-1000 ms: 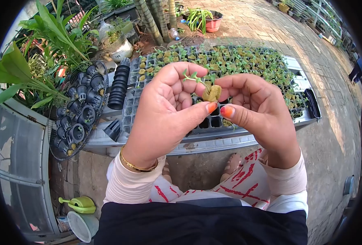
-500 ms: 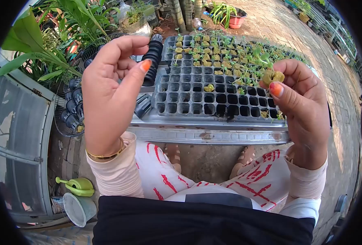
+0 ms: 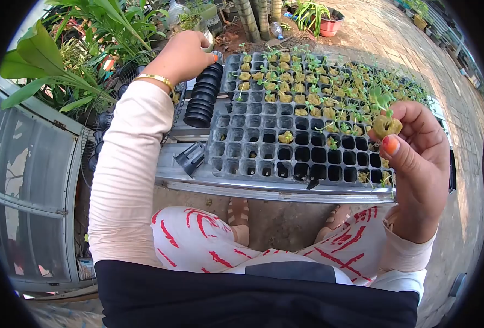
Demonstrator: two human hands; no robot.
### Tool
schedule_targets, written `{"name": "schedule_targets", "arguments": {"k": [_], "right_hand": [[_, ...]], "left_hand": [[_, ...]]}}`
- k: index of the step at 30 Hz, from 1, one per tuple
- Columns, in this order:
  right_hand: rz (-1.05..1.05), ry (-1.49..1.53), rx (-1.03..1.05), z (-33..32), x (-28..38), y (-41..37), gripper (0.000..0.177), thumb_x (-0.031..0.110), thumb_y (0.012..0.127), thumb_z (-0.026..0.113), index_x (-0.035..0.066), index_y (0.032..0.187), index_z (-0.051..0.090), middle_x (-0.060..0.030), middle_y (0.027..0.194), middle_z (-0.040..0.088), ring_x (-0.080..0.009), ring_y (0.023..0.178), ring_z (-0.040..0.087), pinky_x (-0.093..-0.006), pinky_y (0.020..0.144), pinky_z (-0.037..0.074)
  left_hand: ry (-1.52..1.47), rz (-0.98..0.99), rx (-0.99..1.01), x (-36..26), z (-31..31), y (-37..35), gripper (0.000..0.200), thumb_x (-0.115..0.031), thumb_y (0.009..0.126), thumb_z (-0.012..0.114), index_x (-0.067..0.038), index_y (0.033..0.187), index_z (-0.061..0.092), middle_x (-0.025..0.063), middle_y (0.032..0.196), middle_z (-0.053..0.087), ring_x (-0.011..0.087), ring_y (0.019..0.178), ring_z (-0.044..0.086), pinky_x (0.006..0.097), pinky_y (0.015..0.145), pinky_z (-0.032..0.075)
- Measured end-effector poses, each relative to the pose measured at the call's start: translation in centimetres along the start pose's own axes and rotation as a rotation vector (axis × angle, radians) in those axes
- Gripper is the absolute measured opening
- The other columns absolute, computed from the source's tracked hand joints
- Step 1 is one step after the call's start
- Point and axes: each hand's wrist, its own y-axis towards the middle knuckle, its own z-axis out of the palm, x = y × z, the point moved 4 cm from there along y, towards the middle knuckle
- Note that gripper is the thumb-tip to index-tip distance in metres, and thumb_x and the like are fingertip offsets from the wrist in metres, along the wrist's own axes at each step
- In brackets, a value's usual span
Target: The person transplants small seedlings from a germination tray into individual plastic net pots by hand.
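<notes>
My right hand [image 3: 417, 142] pinches a seedling in a yellowish-brown foam plug [image 3: 387, 127] between thumb and fingers, held up over the right side of the black seedling tray [image 3: 241, 168]. Green leaves rise from the plug, which shows a slit or hole in its middle. My left hand [image 3: 184, 57] reaches to the far end of a stack of black net pots [image 3: 202, 98]. Its thumb tip is at the stack's end, with a gap between thumb and index finger; the other fingertips are hidden. One loose net pot [image 3: 190, 158] lies on its side nearer me.
Seedlings in foam plugs fill the tray's far and right cells; many near-left cells hold none. The tray rests on a metal table [image 3: 225, 189]. A wire basket [image 3: 86, 158] with more net pots stands at left, near leafy plants [image 3: 34, 54] and a framed panel [image 3: 23, 202].
My left hand has moved forward from above the near end of the net pot stack to its far end. My right hand still holds the seedling plug. The view has shifted slightly.
</notes>
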Motion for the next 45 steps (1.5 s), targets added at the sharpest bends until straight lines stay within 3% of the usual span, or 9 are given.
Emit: {"name": "schedule_targets", "arguments": {"k": [2, 4, 8, 10, 18, 23, 29, 32, 45], "right_hand": [[0.010, -0.003, -0.017, -0.4, -0.1, 0.1, 0.035, 0.013, 0.075, 0.072, -0.001, 0.102, 0.055, -0.0055, 0.089, 0.062, -0.0114, 0.082, 0.060, -0.0216, 0.078, 0.046], [0.025, 0.017, -0.026, -0.5, -0.3, 0.1, 0.035, 0.012, 0.075, 0.073, -0.001, 0.101, 0.055, -0.0056, 0.088, 0.062, -0.0113, 0.081, 0.060, -0.0216, 0.077, 0.046], [0.085, 0.046, -0.023, -1.0, -0.4, 0.2, 0.033, 0.010, 0.074, 0.073, -0.002, 0.100, 0.055, -0.0056, 0.087, 0.063, -0.0107, 0.079, 0.060, -0.0215, 0.076, 0.048], [0.074, 0.065, -0.045, -1.5, -0.5, 0.3, 0.033, 0.009, 0.073, 0.074, -0.002, 0.099, 0.056, -0.0054, 0.086, 0.063, -0.0103, 0.078, 0.060, -0.0210, 0.074, 0.047], [0.075, 0.087, -0.077, -2.2, -0.6, 0.5, 0.030, 0.007, 0.074, 0.073, -0.001, 0.097, 0.056, -0.0045, 0.084, 0.063, -0.0087, 0.076, 0.059, -0.0194, 0.072, 0.046], [0.072, 0.082, -0.079, -2.1, -0.5, 0.4, 0.030, 0.007, 0.073, 0.074, -0.001, 0.097, 0.057, -0.0021, 0.083, 0.061, -0.0065, 0.074, 0.056, -0.0176, 0.069, 0.044], [0.101, 0.084, -0.062, -2.1, -0.6, 0.4, 0.031, 0.007, 0.073, 0.074, 0.000, 0.097, 0.057, -0.0006, 0.082, 0.060, -0.0051, 0.073, 0.054, -0.0163, 0.068, 0.042], [0.100, 0.094, -0.062, -2.0, -0.7, 0.5, 0.031, 0.007, 0.073, 0.075, 0.000, 0.097, 0.057, -0.0005, 0.082, 0.060, -0.0050, 0.073, 0.054, -0.0160, 0.067, 0.042], [0.091, 0.085, -0.056, -2.2, -0.8, 0.9, 0.030, 0.006, 0.073, 0.074, 0.000, 0.096, 0.057, -0.0006, 0.082, 0.060, -0.0053, 0.073, 0.054, -0.0163, 0.068, 0.042]], "left_hand": [[0.030, -0.102, 0.157, -0.6, 1.1, 3.1, 0.035, -0.023, 0.076, 0.067, 0.004, 0.098, 0.066, 0.0237, 0.100, 0.064, 0.0353, 0.093, 0.062, 0.0368, 0.083, 0.048], [0.206, -0.238, 0.204, 0.2, 3.1, 5.4, 0.040, -0.026, 0.073, 0.072, 0.008, 0.094, 0.065, 0.0228, 0.088, 0.065, 0.0309, 0.080, 0.065, 0.0358, 0.073, 0.051], [0.290, -0.268, 0.234, 1.2, 6.3, 7.2, 0.047, -0.033, 0.070, 0.071, 0.005, 0.097, 0.066, 0.0277, 0.103, 0.061, 0.0379, 0.098, 0.060, 0.0386, 0.084, 0.048], [0.318, -0.353, 0.235, 2.8, 8.0, 7.7, 0.037, -0.018, 0.076, 0.054, 0.004, 0.103, 0.065, 0.0240, 0.113, 0.059, 0.0360, 0.107, 0.057, 0.0369, 0.091, 0.045], [0.249, -0.357, 0.231, 4.6, 9.0, 8.0, 0.038, -0.023, 0.072, 0.052, 0.005, 0.094, 0.066, 0.0269, 0.106, 0.060, 0.0382, 0.103, 0.057, 0.0378, 0.089, 0.046], [0.563, -0.159, 0.322, 8.0, 11.9, 9.4, 0.030, -0.023, 0.090, 0.045, -0.012, 0.106, 0.067, 0.0250, 0.101, 0.062, 0.0396, 0.100, 0.058, 0.0412, 0.088, 0.046], [0.171, -0.423, 0.209, 4.4, 8.7, 7.7, 0.054, -0.045, 0.078, 0.065, 0.006, 0.096, 0.066, 0.0249, 0.106, 0.062, 0.0375, 0.101, 0.059, 0.0373, 0.086, 0.047], [0.116, -0.432, 0.222, 4.6, 8.6, 8.4, 0.056, -0.044, 0.074, 0.070, 0.007, 0.097, 0.065, 0.0249, 0.106, 0.061, 0.0372, 0.101, 0.059, 0.0370, 0.085, 0.047], [0.028, -0.458, 0.200, 3.6, 7.9, 7.1, 0.055, -0.045, 0.079, 0.063, 0.004, 0.104, 0.063, 0.0243, 0.107, 0.061, 0.0370, 0.097, 0.060, 0.0375, 0.083, 0.045]]}}
